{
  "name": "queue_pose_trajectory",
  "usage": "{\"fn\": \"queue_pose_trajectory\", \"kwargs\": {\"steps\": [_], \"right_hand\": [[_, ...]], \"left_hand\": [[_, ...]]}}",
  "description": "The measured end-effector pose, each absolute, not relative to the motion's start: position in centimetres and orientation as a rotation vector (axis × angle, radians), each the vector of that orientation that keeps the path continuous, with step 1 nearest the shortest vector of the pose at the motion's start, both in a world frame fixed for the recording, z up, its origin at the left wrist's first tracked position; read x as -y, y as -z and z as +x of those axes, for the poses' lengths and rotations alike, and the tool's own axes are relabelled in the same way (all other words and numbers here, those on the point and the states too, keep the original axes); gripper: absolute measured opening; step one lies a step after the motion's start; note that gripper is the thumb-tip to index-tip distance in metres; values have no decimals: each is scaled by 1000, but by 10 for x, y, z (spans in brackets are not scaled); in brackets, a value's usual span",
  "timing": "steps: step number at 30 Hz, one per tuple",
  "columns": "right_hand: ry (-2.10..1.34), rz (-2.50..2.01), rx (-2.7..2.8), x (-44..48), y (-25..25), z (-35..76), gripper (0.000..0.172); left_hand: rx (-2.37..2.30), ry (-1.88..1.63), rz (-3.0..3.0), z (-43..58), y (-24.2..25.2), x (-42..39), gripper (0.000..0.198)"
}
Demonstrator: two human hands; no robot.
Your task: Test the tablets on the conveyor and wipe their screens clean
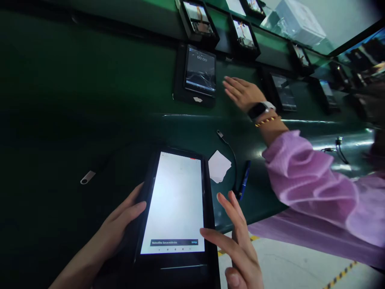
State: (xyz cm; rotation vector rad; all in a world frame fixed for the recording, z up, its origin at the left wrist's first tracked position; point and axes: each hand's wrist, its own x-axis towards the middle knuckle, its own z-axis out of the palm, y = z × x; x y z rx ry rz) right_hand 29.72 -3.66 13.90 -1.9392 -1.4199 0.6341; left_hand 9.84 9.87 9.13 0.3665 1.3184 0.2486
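Note:
A black tablet (177, 200) with a lit, mostly white screen lies in front of me, in a thick dark frame or case. A dark bar low on the screen reads that it is offline, with the word "Settings" at its right end. My left hand (120, 220) grips the tablet's left edge, thumb on the rim and the other fingers partly hidden. Over the lower right edge is my right hand (237, 245), its fingers apart and holding nothing. Its index fingertip is at the screen's right border; I cannot tell whether it touches.
A co-worker's hand (245, 94) in a pink sleeve reaches beside another tablet (200, 72) showing 00:00. Nearby lie white paper slips (219, 166), a blue pen (245, 180), a short cable (231, 148) and a metal USB stick (88, 177). Black boxed units (200, 22) line the back.

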Motion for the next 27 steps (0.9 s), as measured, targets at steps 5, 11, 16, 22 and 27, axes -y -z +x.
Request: {"fn": "queue_pose_trajectory", "kwargs": {"steps": [5, 11, 16, 22, 27], "right_hand": [[-671, -1942, 1285, 35, -137, 296, 42], [-765, -1972, 1098, 39, -108, 312, 37], [-1039, -1914, 671, 38, -67, 322, 51], [-805, -1970, 923, 38, -59, 301, 67], [-1004, -1974, 1100, 36, -63, 291, 107]], "left_hand": [[-1300, -251, 357, 96, -88, -98, 102], [-1373, -224, 365, 105, -98, -97, 85], [-1348, -320, 565, 114, -93, -89, 60], [-1272, -331, 579, 113, -78, -84, 75], [-1238, -342, 622, 116, -81, -83, 72]]}}
